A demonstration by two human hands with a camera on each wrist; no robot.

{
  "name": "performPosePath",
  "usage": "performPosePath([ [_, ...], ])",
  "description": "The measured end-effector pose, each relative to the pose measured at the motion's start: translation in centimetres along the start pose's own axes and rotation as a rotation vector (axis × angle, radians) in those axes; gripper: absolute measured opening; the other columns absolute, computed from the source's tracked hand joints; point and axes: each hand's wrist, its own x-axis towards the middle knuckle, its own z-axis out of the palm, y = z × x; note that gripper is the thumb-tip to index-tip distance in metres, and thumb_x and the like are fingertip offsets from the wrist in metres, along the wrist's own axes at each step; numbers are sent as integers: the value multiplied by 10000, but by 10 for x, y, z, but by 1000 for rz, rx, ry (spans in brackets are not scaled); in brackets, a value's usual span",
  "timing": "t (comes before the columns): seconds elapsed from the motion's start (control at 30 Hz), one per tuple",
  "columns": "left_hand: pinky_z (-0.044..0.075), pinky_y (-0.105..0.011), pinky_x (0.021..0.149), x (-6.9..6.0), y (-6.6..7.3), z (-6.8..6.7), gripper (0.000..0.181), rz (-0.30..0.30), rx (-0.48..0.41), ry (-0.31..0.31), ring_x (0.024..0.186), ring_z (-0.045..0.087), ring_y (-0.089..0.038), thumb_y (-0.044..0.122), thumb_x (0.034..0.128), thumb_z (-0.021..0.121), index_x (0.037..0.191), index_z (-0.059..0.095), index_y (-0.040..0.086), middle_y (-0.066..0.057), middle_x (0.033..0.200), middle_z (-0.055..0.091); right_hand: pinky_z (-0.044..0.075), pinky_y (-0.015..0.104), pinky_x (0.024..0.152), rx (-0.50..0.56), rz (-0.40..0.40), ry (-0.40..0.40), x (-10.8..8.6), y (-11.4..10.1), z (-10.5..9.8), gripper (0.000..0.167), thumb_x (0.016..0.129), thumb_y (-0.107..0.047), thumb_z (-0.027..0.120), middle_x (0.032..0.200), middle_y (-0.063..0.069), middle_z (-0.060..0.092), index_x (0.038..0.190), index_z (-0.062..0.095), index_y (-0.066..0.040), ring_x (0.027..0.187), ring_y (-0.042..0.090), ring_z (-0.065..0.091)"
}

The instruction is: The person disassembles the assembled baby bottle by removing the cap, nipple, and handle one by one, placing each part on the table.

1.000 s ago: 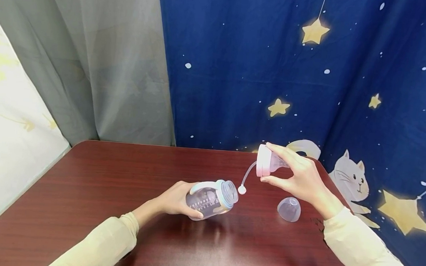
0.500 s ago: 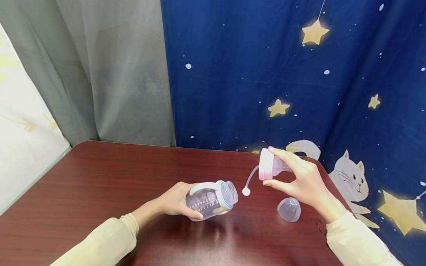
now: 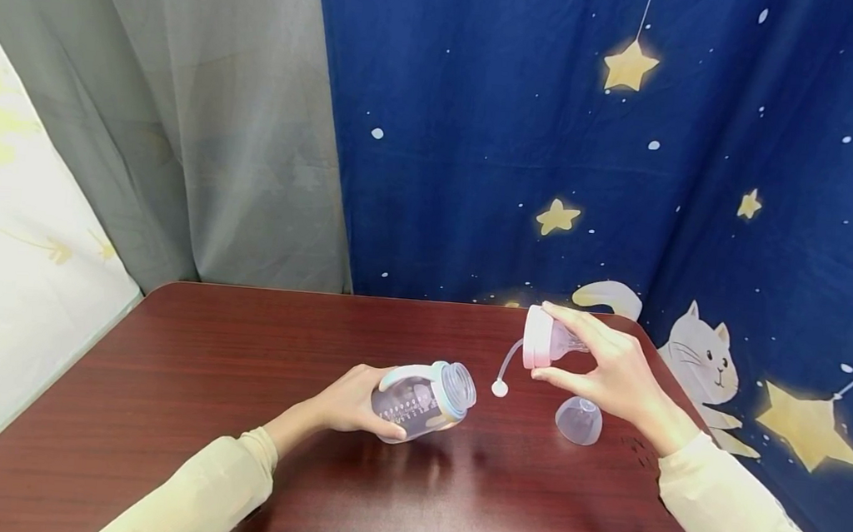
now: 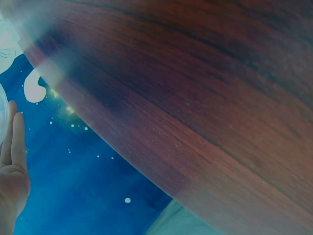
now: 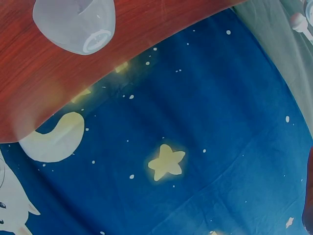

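My left hand grips a clear baby bottle with a pale handle and blue neck ring. The bottle lies tilted, its uncovered mouth facing right. At the left edge of the left wrist view, part of the hand shows against a sliver of the bottle. Held up to the right of that mouth is a pink bottle collar with a clear nipple, pinched by the thumb and fingers of my right hand. From the collar hangs a bent straw ending in a white ball, apart from the bottle.
A clear dome cap stands on the brown table, below the right hand; the right wrist view shows this dome cap near the table edge. Behind the table hang a grey curtain and a blue starry curtain.
My right hand has drifted right and slightly down with the pink collar. The straw's white ball has moved away from the bottle mouth. The left hand and bottle have stayed nearly still.
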Motion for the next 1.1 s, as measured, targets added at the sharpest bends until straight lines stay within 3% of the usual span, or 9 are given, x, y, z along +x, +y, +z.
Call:
performPosePath([
  [0.67, 421, -204, 581, 0, 0, -1, 644, 9, 9, 7, 684, 509, -30, 501, 575, 739, 1115, 548, 207, 155, 783, 556, 324, 132, 853, -31, 19, -5, -12, 1, -1, 709, 675, -545, 653, 1174, 9, 545, 1212, 538, -96, 995, 153, 537],
  [0.97, 425, -207, 583, -2, 0, 1, 654, -1, -1, 5, 690, 511, -30, 511, 579, 735, 1122, 545, 200, 154, 793, 558, 341, 117, 812, -56, 84, -87, -20, 2, -2, 772, 562, -388, 792, 1183, -14, 536, 1239, 516, -141, 972, 131, 537],
  [1.1, 426, -206, 592, -2, -1, 1, 662, 1, -5, 6, 696, 514, -30, 505, 579, 739, 1126, 546, 187, 150, 803, 563, 364, 127, 775, -53, 55, -65, -21, 3, -2, 739, 606, -457, 754, 1173, -16, 543, 1226, 527, -126, 942, 125, 547],
])
